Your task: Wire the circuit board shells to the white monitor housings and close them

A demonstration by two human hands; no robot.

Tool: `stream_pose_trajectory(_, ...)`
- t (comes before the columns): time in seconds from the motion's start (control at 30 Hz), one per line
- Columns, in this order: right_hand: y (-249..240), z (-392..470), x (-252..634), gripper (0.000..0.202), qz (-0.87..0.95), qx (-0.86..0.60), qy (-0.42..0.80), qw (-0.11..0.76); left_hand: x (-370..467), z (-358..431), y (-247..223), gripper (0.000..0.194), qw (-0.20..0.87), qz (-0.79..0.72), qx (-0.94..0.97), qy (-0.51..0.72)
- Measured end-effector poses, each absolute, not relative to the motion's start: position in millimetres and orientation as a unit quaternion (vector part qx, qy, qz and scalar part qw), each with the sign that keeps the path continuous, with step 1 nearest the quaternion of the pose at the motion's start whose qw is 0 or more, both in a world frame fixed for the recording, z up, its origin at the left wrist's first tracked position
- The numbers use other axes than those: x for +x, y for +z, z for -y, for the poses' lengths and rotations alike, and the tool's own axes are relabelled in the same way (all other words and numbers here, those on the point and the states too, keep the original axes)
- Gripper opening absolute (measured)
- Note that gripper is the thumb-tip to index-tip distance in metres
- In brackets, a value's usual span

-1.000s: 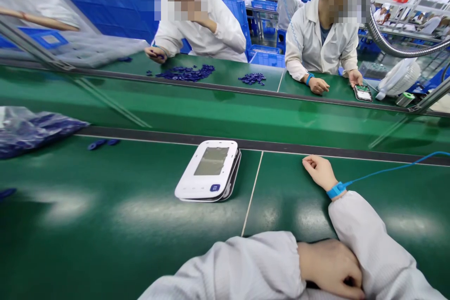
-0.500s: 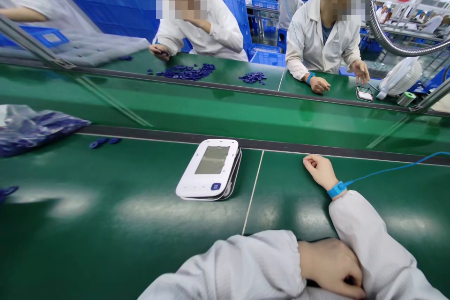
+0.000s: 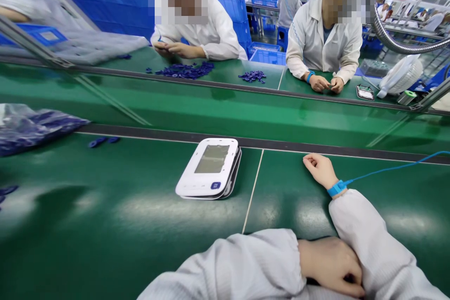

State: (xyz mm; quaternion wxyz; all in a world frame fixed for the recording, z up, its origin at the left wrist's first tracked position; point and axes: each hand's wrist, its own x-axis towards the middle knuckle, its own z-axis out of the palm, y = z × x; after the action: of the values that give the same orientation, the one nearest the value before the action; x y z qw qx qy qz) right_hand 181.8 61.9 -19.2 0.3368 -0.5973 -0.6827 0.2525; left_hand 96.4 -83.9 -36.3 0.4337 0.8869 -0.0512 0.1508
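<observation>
My right hand (image 3: 319, 169) rests on the green bench near its far dark strip, fingers loosely curled together and nothing seen in them. A blue wrist strap (image 3: 336, 189) with a thin blue cord circles that wrist. Close to my body, my left hand (image 3: 332, 265) lies against the right sleeve (image 3: 365, 225), its fingers curled in; no object shows in it. Left of the white dividing line is a white device housing (image 3: 207, 168) with a grey screen and a dark blue button, lying on other white-edged casing parts. Neither hand touches it.
Blue parts (image 3: 101, 141) and a plastic bag of blue pieces (image 3: 38, 129) lie at the left. Beyond the green centre strip (image 3: 225, 115), two co-workers in white coats sit facing me, with piles of blue parts (image 3: 186, 70) and an opened casing (image 3: 364, 92) before them.
The left co-worker has lowered a raised hand, and both hands now meet above the table. The right co-worker's hands have come together. My own hands have not moved.
</observation>
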Motion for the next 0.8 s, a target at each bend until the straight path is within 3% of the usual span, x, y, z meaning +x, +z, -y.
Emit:
stream_pose_trajectory(0.43,-13,-61,171,0.015,0.675,-0.616,0.246,0.322,87,83,-22,0.016,0.453,0.032,0.881,0.136)
stream_pose_trajectory(0.6,-8,-66,168,0.008,0.680,-0.626,0.241,0.296,78,76,-5,0.013,0.492,0.012,0.865,0.099)
stream_pose_trajectory(0.8,-5,-67,164,0.012,0.685,-0.635,0.238,0.266,77,72,17,0.018,0.572,-0.028,0.812,0.114)
